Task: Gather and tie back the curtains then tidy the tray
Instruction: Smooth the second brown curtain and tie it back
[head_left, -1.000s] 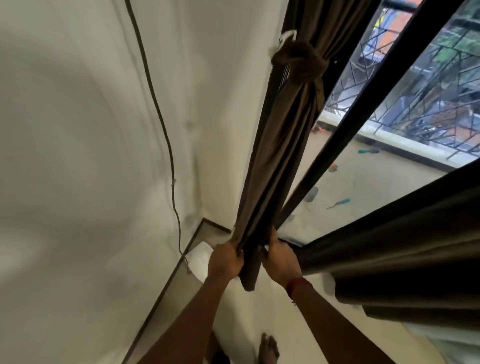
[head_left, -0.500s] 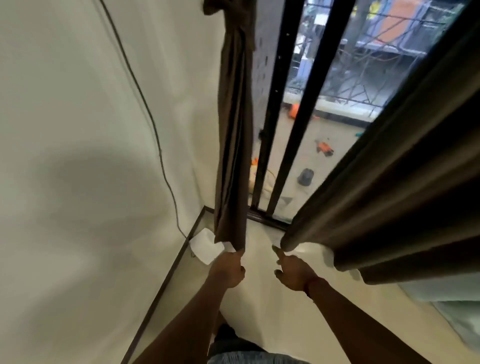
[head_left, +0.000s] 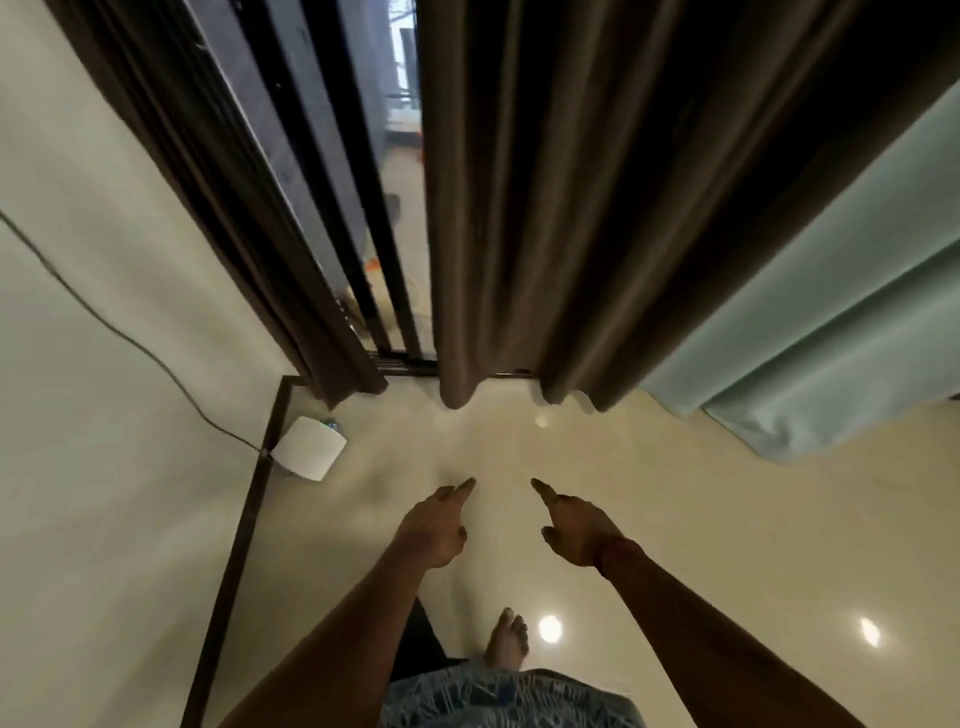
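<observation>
While the left hand (head_left: 434, 530) and right hand (head_left: 576, 535) hover apart above the glossy cream floor (head_left: 701, 519), each grip is slack and holds nothing, with the forefinger stretched forward. Ahead, the wide dark brown fabric curtain (head_left: 545, 208) hangs untied to the floor. A narrower brown curtain bundle (head_left: 223, 208) hangs by the wall, left of the dark window frame (head_left: 363, 234).

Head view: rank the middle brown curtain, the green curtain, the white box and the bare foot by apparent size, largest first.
1. middle brown curtain
2. green curtain
3. white box and bare foot: they look about alike, so not ranked.
</observation>
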